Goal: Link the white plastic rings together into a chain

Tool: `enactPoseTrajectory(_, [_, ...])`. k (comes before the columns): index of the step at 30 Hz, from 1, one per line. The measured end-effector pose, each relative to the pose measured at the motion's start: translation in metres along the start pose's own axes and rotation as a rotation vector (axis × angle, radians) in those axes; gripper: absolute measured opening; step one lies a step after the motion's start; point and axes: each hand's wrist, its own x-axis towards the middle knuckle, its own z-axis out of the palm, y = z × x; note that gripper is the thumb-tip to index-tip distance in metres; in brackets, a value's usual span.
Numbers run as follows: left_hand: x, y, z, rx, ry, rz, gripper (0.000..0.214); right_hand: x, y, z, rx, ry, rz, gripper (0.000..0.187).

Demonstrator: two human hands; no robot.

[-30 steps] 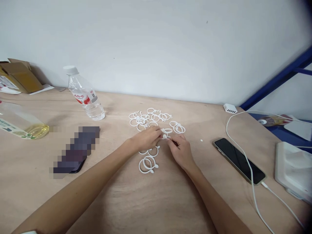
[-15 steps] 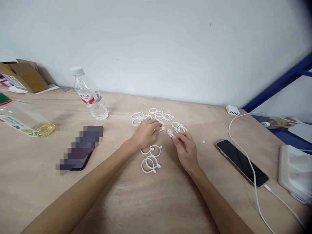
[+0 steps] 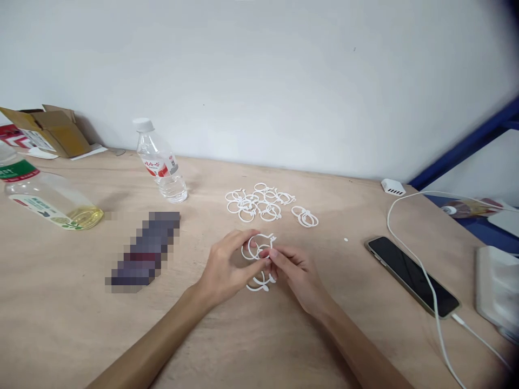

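Observation:
Between the thumb and fingers of my left hand (image 3: 222, 266) is a white plastic ring (image 3: 250, 247) with a small open catch at its upper right. My right hand (image 3: 299, 276) is closed in a pinch at the ring's lower right side; a small white piece between its fingertips is mostly covered. Below the fingers, more white rings (image 3: 256, 288) with oval tabs lie on the wooden table, partly hidden by the hands. A loose pile of white rings (image 3: 247, 204) lies farther back, and a few overlapping rings (image 3: 307, 219) sit to its right.
On the left stand a water bottle (image 3: 164, 167), a tilted-looking oil bottle (image 3: 52, 202), a blurred-out dark phone (image 3: 144, 248) and a cardboard box (image 3: 65, 132). To the right lie a phone (image 3: 413, 275) with a white cable (image 3: 421, 275) and a white power strip (image 3: 497, 286).
My left hand has come back from the pile toward me and now holds a ring. The right hand has moved left and nearer to meet it. The view has shifted slightly.

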Motion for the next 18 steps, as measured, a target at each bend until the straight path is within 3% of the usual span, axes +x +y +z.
enactPoseTrajectory(6, [-0.005, -0.01, -0.01, -0.002, -0.003, 0.117, 0.032, 0.002, 0.006, -0.011, -0.267, 0.157, -0.146, 0.022])
enactPoseTrajectory(10, [-0.005, -0.01, -0.011, -0.046, -0.033, 0.118, 0.03, 0.002, 0.009, -0.011, -0.261, 0.114, -0.178, 0.025])
enactPoseTrajectory(18, [-0.006, -0.002, -0.005, -0.274, -0.196, -0.1, 0.014, -0.003, 0.007, -0.003, -0.238, 0.083, -0.204, 0.017])
